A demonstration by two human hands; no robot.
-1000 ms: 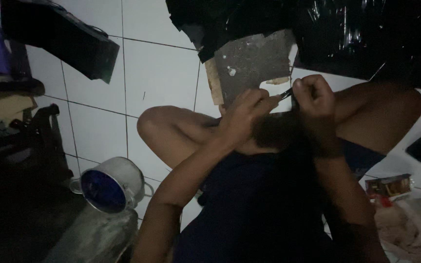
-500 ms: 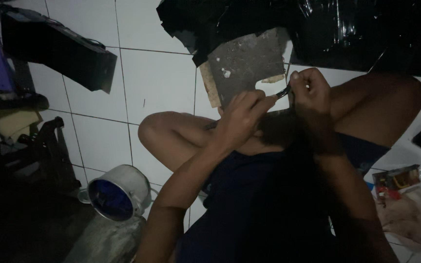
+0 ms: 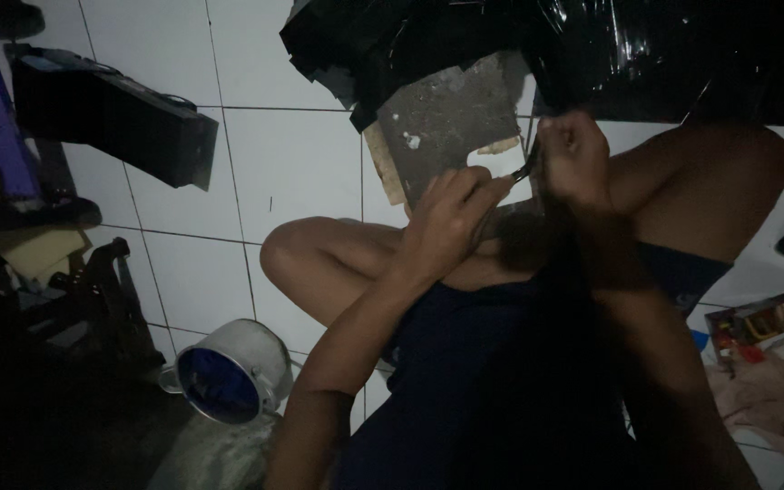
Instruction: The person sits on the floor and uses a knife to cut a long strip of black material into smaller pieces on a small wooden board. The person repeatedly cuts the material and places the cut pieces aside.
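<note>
One can (image 3: pixel 224 377) at lower left, lying tipped w/ mouth toward camera; inside looks blue, contents too dark to read. One small open box (image 3: pixel 755 324) at right edge, mid-low, w/ bits of red and yellow in it; can't tell what they are.

Centre-top: left hand (image 3: pixel 451 222) and right hand (image 3: pixel 573 159) are close together, both working one thin dark piece (image 3: pixel 526 169), wire or strip, can't tell which. Left hand's fingers are pinched on its lower end; right hand is fisted around its upper end. Piece sits between the two hands, just in front of a grey board (image 3: pixel 451 118), above the knees. It's blurred and very small.

Board count: one, grey, speckled, w/ tan edges showing at its left and right. Top of it is hidden under black plastic (image 3: pixel 592 45), which runs across the upper right and is cut off by frame top.

Two bare knees, one at centre-left, one at upper right. Dark shirt fills bottom centre; both forearms are cut off at bottom.

One black case (image 3: pixel 115 118) at upper left on white tiles (image 3: pixel 292 163). Left edge: dark clutter, shapes hard to make out. One dark flat thing at right edge, mostly cut off. Pale cloth (image 3: pixel 764 399) at lower right, partly out of frame.
</note>
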